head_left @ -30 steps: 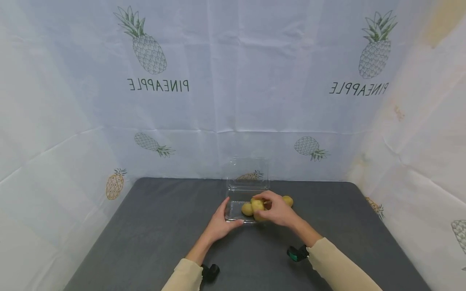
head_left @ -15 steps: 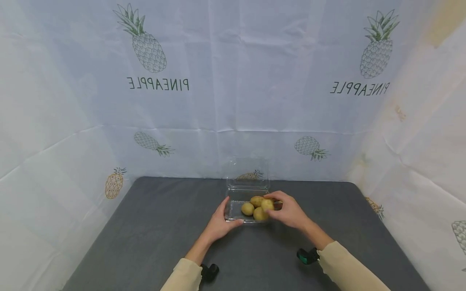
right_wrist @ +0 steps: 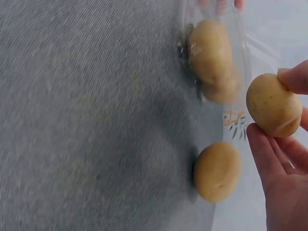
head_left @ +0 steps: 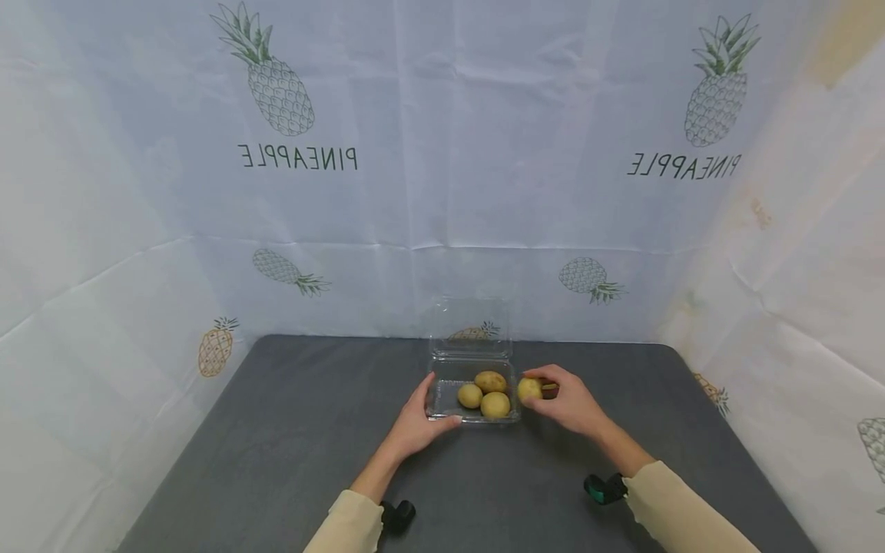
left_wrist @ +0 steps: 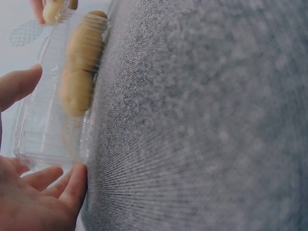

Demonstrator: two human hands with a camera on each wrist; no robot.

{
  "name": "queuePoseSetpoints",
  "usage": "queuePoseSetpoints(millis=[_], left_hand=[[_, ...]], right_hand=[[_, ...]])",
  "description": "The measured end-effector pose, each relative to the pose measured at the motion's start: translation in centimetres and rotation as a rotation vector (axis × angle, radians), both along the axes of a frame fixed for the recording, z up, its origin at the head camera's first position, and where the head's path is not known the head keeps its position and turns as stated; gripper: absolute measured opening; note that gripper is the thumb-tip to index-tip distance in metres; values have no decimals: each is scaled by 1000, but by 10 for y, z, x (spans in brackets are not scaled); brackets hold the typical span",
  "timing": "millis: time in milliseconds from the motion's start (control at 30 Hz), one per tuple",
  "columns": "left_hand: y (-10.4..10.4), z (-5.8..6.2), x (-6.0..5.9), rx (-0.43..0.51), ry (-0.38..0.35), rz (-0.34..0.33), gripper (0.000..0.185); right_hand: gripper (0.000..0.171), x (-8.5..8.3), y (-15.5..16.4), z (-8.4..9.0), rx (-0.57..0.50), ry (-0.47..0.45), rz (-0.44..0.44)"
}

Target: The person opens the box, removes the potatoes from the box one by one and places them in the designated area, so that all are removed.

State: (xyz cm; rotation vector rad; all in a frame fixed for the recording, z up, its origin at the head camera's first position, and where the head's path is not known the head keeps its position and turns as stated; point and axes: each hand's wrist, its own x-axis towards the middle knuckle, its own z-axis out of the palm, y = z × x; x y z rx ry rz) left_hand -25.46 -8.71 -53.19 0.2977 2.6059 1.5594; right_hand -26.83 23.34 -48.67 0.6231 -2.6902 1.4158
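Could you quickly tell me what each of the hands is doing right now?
Left hand: grips the clear container.
Right hand: holds a potato.

The white pineapple-printed backdrop cloth (head_left: 442, 192) carries the word "PINEAPPLE" twice in mirrored letters, at 10 o'clock and at 2 o'clock.
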Motion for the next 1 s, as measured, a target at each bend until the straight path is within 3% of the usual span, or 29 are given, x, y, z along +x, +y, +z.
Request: queuePoseSetpoints(millis=[500, 833, 1000], left_hand=[[-1, 2, -1, 0, -4, -1, 99], [-1, 2, -1, 0, -8, -5, 99], [-1, 1, 0, 1, 1, -4, 99]], right_hand=[[47, -7, 37, -8, 3, 35, -113], [53, -17, 58, -12, -32, -44, -183], [51, -19, 67, -17, 30, -53, -216]])
